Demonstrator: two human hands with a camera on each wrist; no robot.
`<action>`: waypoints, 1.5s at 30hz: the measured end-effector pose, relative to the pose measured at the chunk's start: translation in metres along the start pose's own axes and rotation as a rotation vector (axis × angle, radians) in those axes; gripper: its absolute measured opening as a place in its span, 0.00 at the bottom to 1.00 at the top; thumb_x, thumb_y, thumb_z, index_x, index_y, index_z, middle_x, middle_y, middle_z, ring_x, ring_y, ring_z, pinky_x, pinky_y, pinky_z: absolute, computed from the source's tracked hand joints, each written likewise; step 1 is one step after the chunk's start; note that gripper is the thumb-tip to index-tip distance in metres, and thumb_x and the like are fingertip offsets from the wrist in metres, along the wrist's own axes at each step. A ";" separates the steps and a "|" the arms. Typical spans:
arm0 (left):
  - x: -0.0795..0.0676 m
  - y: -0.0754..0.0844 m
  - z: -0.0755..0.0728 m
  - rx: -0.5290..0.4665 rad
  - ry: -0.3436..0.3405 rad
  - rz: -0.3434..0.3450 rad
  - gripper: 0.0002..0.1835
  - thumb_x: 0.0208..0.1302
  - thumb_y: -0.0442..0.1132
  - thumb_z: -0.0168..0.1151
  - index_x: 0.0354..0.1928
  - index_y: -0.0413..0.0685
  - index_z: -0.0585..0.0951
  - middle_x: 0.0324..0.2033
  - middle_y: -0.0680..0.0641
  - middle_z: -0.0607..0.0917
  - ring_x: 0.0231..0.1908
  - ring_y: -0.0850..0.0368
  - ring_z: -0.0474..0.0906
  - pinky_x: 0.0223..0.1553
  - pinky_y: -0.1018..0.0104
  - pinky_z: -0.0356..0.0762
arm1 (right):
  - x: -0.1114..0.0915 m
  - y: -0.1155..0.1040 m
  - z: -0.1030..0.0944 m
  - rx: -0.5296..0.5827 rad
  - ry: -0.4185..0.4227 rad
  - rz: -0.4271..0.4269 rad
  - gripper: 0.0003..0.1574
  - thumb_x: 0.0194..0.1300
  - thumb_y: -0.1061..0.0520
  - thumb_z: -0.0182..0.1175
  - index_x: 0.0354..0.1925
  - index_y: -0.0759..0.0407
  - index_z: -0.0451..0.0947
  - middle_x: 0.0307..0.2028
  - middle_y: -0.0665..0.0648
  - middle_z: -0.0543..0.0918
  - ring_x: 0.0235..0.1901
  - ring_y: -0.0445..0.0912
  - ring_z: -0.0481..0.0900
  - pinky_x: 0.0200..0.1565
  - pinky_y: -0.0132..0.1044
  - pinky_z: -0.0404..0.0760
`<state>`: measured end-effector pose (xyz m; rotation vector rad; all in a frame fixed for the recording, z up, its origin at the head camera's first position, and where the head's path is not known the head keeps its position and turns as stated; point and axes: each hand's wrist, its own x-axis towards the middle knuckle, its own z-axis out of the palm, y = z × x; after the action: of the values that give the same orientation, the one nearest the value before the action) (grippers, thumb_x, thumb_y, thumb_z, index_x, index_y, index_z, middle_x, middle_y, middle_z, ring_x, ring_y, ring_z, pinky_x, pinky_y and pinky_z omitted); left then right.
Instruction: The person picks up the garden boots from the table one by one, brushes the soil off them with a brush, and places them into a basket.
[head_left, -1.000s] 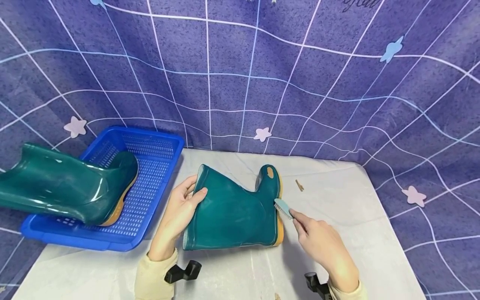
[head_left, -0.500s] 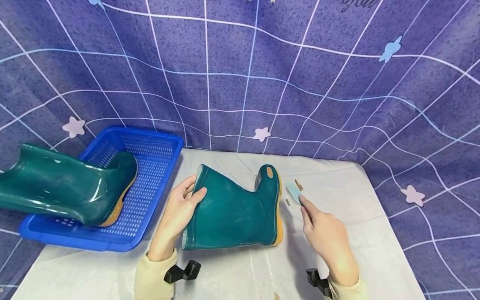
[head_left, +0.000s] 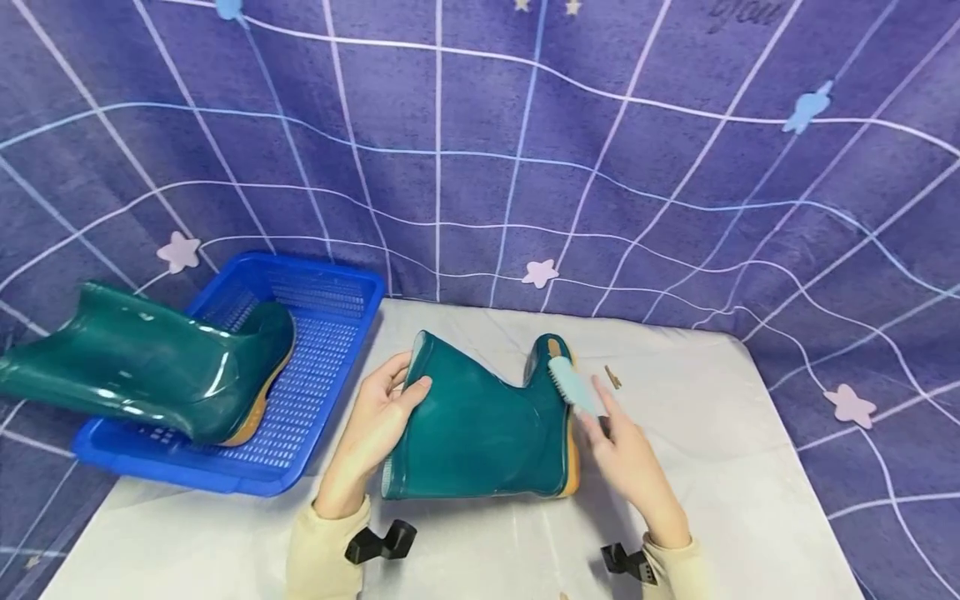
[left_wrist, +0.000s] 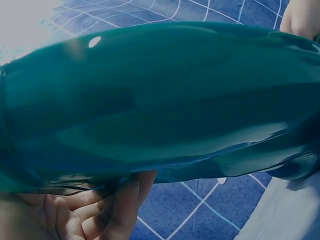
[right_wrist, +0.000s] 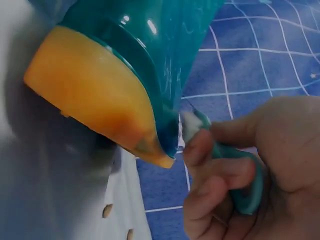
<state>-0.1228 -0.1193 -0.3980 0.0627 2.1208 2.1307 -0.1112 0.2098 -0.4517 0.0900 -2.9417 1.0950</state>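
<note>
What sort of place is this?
Likely a makeshift indoor work corner: a pale-topped table, a starry purple cloth hung behind it, and a blue basket at one side.

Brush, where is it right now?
In the head view, the brush is right of centre, in the grip of the right hand, at the toe end of the lying green boot, just below its tan patch.
</note>
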 end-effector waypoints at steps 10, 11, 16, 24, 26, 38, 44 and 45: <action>0.006 -0.002 0.009 -0.004 -0.041 -0.013 0.20 0.74 0.37 0.53 0.65 0.46 0.72 0.58 0.38 0.81 0.38 0.52 0.88 0.37 0.57 0.86 | 0.017 0.001 -0.031 0.212 0.019 -0.028 0.30 0.74 0.44 0.54 0.69 0.53 0.70 0.25 0.57 0.80 0.27 0.47 0.77 0.30 0.33 0.73; 0.006 -0.002 0.009 -0.004 -0.042 -0.014 0.20 0.74 0.37 0.53 0.65 0.46 0.72 0.58 0.38 0.81 0.38 0.52 0.88 0.37 0.57 0.86 | 0.018 0.001 -0.029 0.184 0.037 -0.031 0.29 0.74 0.44 0.56 0.67 0.52 0.72 0.24 0.57 0.79 0.30 0.48 0.78 0.29 0.33 0.72; 0.004 -0.003 0.008 0.002 -0.042 -0.017 0.20 0.74 0.37 0.53 0.66 0.46 0.71 0.58 0.38 0.81 0.38 0.53 0.88 0.37 0.57 0.86 | 0.024 0.008 -0.017 0.032 0.133 -0.060 0.23 0.68 0.44 0.63 0.58 0.47 0.82 0.19 0.51 0.73 0.51 0.53 0.83 0.34 0.35 0.72; -0.002 0.001 0.005 0.041 -0.024 0.005 0.20 0.75 0.35 0.51 0.67 0.46 0.70 0.58 0.39 0.81 0.41 0.54 0.87 0.40 0.58 0.86 | 0.027 0.004 -0.014 -0.033 0.151 -0.071 0.22 0.66 0.42 0.65 0.56 0.45 0.83 0.16 0.45 0.70 0.24 0.45 0.74 0.22 0.34 0.64; -0.004 0.003 0.004 0.049 -0.043 0.009 0.21 0.74 0.34 0.50 0.67 0.44 0.69 0.57 0.39 0.81 0.42 0.54 0.87 0.41 0.58 0.86 | 0.025 -0.002 -0.015 -0.037 0.125 -0.066 0.22 0.66 0.42 0.64 0.56 0.46 0.84 0.14 0.46 0.67 0.18 0.41 0.68 0.21 0.34 0.65; -0.009 0.003 -0.011 -0.109 -0.165 -0.027 0.26 0.74 0.35 0.52 0.71 0.40 0.64 0.57 0.36 0.82 0.43 0.53 0.88 0.42 0.55 0.86 | 0.016 -0.019 -0.023 -0.032 -0.067 -0.070 0.22 0.69 0.42 0.62 0.58 0.44 0.82 0.21 0.49 0.76 0.16 0.38 0.66 0.25 0.34 0.72; -0.008 0.004 -0.013 -0.090 -0.132 -0.016 0.25 0.74 0.35 0.52 0.70 0.42 0.66 0.52 0.43 0.85 0.39 0.53 0.88 0.40 0.54 0.87 | 0.017 -0.013 -0.023 -0.107 -0.007 -0.113 0.20 0.70 0.45 0.61 0.59 0.43 0.81 0.42 0.54 0.90 0.43 0.50 0.86 0.49 0.50 0.81; -0.007 0.004 -0.013 -0.088 -0.129 -0.014 0.25 0.74 0.35 0.52 0.70 0.42 0.66 0.51 0.45 0.86 0.39 0.53 0.88 0.39 0.54 0.87 | 0.018 -0.011 -0.023 -0.106 -0.008 -0.116 0.20 0.70 0.46 0.61 0.59 0.42 0.81 0.44 0.55 0.89 0.48 0.53 0.85 0.52 0.53 0.80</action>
<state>-0.1175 -0.1335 -0.3934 0.1714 1.9485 2.1467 -0.1285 0.2156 -0.4261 0.2605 -2.9516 0.9244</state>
